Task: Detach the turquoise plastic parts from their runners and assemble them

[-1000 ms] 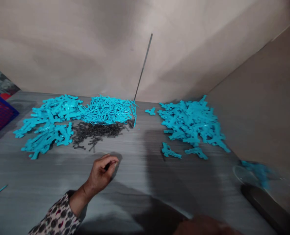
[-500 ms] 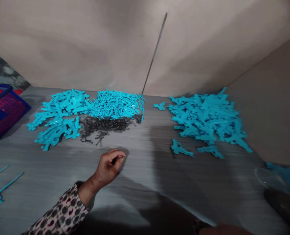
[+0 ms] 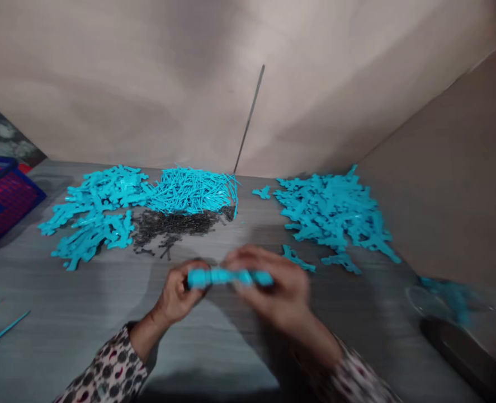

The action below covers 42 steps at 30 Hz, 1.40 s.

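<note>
Above the middle of the table, a turquoise plastic part (image 3: 218,276) is held level between my hands, slightly blurred. My right hand (image 3: 279,285) grips its right half, with the fingers over and behind it. My left hand (image 3: 179,292) is closed at its left end; the part partly covers those fingertips, so anything small in them is hidden. Just beyond the left hand lie small black pins (image 3: 176,224) in a heap. Behind the pins is a pile of thin turquoise sticks (image 3: 195,190).
Knobbly turquoise pieces (image 3: 92,235) are heaped at the left. A larger pile of flat, irregular turquoise parts (image 3: 331,212) lies at the right, with several loose ones nearby. A blue basket (image 3: 8,207) stands at the left edge. A beige wall (image 3: 147,89) closes off the back.
My right hand has come up from the bottom edge to the middle, bringing the turquoise part against my left hand. My left hand has stayed nearly in place. The view has shifted slightly.
</note>
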Available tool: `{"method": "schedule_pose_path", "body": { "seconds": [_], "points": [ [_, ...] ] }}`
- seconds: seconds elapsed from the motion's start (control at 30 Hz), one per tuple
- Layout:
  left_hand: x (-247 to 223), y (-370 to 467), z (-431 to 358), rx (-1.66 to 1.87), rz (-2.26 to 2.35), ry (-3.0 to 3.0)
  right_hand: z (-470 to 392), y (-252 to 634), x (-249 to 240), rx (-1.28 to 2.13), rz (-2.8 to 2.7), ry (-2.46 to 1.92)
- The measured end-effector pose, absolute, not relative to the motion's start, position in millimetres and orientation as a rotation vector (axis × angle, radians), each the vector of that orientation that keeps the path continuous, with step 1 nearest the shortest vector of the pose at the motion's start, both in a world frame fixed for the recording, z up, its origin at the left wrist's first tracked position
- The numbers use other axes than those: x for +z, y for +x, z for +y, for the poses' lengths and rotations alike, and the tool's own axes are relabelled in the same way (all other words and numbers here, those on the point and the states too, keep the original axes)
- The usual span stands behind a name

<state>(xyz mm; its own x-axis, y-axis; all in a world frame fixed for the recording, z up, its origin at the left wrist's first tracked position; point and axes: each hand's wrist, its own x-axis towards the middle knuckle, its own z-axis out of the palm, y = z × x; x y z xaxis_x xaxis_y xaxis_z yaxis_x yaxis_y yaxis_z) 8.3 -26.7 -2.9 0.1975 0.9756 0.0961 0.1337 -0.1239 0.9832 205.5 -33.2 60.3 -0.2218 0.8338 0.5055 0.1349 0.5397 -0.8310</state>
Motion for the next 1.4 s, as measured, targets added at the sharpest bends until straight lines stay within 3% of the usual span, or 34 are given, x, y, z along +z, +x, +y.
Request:
{"method": "schedule_pose_path", "body": {
  "seconds": [0.17,0.27,0.53,0.83,1.4],
  "points": [
    [-2,6,-11,1.151,1.056,1.131,20,184,-15,0.858,-1.533,-0.945],
    [-11,9,-5,1.207,1.092,1.11,20,187,-34,0.871,-1.564,-0.93],
    [-32,9,-9,1.218,1.137,1.391,20,191,-27,0.901,-1.7,-0.859],
    [-11,10,-12,1.206,1.182,1.952,15,189,-22,0.969,-1.711,-0.804],
    [-11,9,-12,1.17,1.222,1.781,12,183,-19,1.086,-1.669,-0.853]
  ]
}}
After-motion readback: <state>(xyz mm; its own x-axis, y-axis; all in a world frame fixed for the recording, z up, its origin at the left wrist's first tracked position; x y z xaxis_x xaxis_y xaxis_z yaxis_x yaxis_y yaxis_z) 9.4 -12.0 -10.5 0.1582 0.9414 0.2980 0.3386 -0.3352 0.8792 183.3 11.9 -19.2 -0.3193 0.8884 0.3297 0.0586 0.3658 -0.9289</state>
